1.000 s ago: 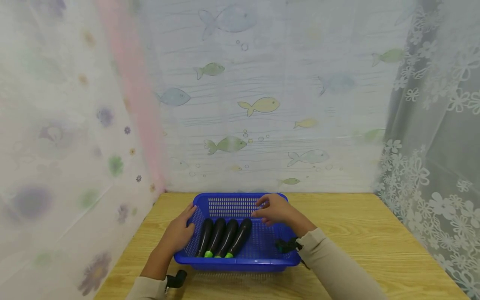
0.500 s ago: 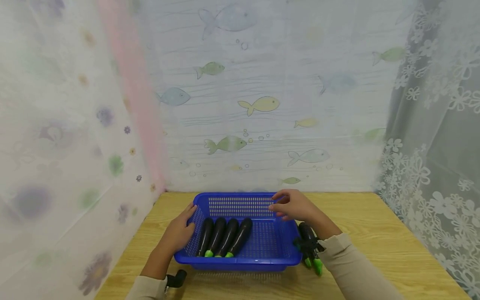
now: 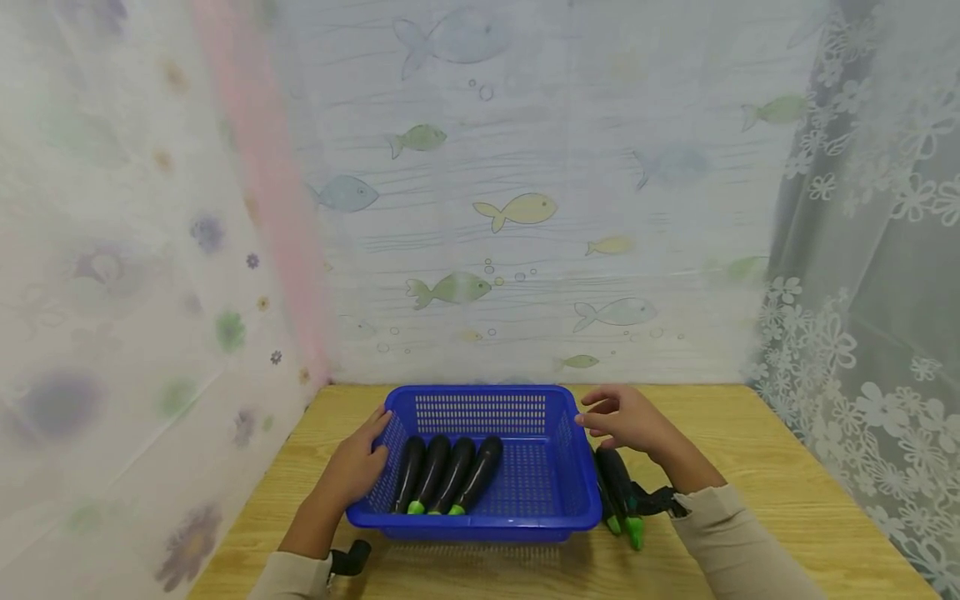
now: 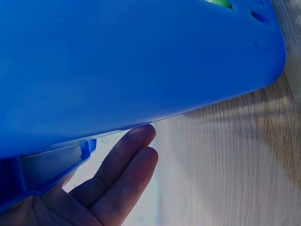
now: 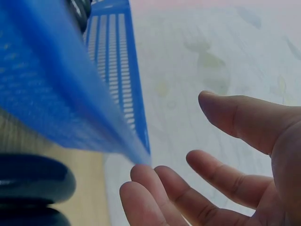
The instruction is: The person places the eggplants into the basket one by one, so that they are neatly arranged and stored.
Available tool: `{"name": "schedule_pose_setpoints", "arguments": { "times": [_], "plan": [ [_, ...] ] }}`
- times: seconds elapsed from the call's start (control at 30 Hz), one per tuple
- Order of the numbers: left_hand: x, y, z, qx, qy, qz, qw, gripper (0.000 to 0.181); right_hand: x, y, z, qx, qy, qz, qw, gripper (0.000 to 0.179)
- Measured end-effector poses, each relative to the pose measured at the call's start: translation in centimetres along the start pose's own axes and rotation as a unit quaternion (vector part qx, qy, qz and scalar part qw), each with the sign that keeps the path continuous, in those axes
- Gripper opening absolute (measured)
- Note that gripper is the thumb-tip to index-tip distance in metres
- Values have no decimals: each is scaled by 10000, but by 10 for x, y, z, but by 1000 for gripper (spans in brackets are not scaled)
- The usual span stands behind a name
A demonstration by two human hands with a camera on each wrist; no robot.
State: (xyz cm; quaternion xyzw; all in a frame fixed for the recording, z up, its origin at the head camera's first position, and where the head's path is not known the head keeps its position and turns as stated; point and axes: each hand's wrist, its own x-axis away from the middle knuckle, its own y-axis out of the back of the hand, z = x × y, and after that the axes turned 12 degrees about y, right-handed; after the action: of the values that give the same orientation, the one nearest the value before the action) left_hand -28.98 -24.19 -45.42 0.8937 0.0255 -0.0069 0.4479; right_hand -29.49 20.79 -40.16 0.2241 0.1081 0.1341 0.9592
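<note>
Left hand [image 3: 358, 467] rests flat against the blue basket [image 3: 480, 398] at nine o'clock; right hand [image 3: 626, 419] hovers spread at three, above loose eggplants [image 3: 621, 492]. A clumsy reach could roll them.

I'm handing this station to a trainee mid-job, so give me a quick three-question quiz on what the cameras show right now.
1. How many eggplants lie inside the blue basket?
2. True or false: the right hand grips an eggplant.
3. Where do the other eggplants lie? A) on the table, right of the basket; B) on the basket's rim; C) under the left hand.

Key
1. Four, side by side in the basket's left half, green stem ends toward the person.
2. False: its fingers are spread and loose, holding nothing, by the basket's right rim above the eggplants on the table.
3. A. The left hand rests against the basket's left wall.
</note>
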Motion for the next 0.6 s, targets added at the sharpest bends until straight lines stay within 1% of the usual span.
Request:
{"name": "schedule_pose_setpoints", "arguments": {
  "times": [0.17, 0.27, 0.5, 0.6],
  "plan": [
    [1, 1, -1, 12, -39, 1, 10000, 62, 9, 6, -10, 51, -8, -41, 10000, 57],
    [1, 2, -1, 9, -47, -11, 10000, 62, 13, 8, -18, 106, -91, -146, 9998, 56],
    [1, 0, 0, -19, -58, -65, 10000, 62, 19, 7, -43, 404, -304, -298, 9983, 55],
    [0, -1, 1, -45, -79, -77, 9999, 62, 21, 5, -53, 453, -384, -344, 9976, 55]
  ]
}}
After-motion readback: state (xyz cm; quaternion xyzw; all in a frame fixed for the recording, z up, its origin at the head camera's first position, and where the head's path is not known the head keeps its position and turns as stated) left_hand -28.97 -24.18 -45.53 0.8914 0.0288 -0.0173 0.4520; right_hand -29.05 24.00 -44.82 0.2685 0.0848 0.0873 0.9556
